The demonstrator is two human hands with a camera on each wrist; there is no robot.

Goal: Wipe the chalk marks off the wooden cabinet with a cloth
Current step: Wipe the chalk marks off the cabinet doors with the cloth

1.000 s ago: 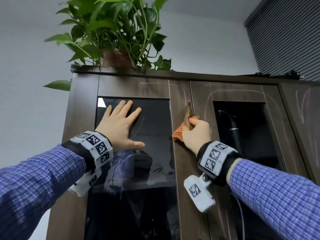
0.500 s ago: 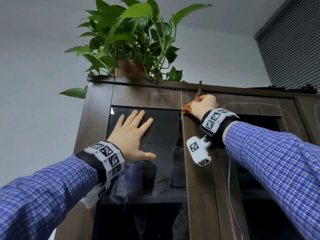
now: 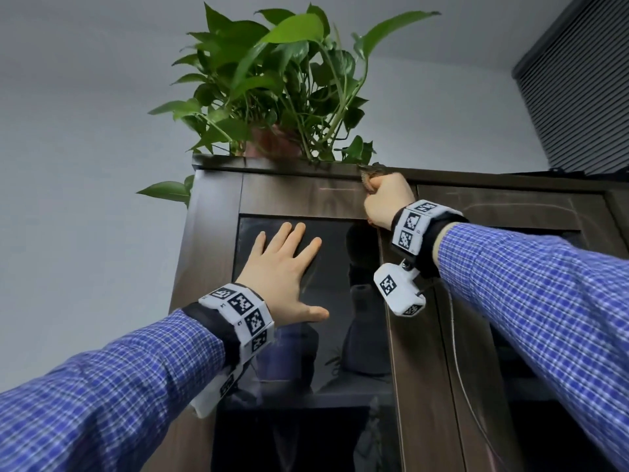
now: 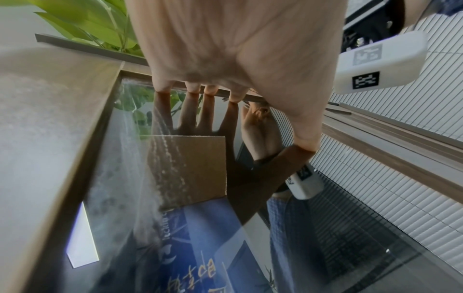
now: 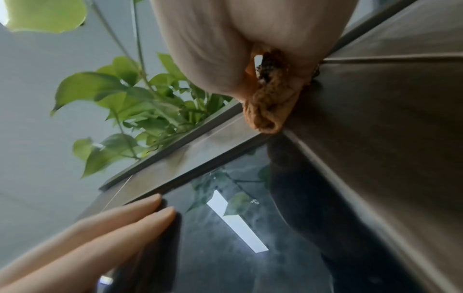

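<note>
The dark wooden cabinet (image 3: 299,195) has glass doors and faint chalk lines on its frames. One short chalk stroke (image 3: 337,189) crosses the left door's top rail; more chalk marks (image 3: 510,207) run over the right door. My right hand (image 3: 383,195) grips a bunched orange cloth (image 5: 270,107) and presses it to the top of the stile between the doors, just under the cabinet's top edge. In the head view only a dark scrap of the cloth (image 3: 371,172) shows above the fist. My left hand (image 3: 286,264) lies flat with spread fingers on the left glass pane (image 4: 195,126).
A potted green plant (image 3: 282,97) stands on the cabinet top, its leaves hanging close above my right hand. A grey window blind (image 3: 578,83) fills the upper right. Boxes and dark objects sit behind the glass (image 3: 364,335).
My right hand has slid the cloth up the stile from mid-door height to the top corner of the left door. The left hand has stayed flat on the glass.
</note>
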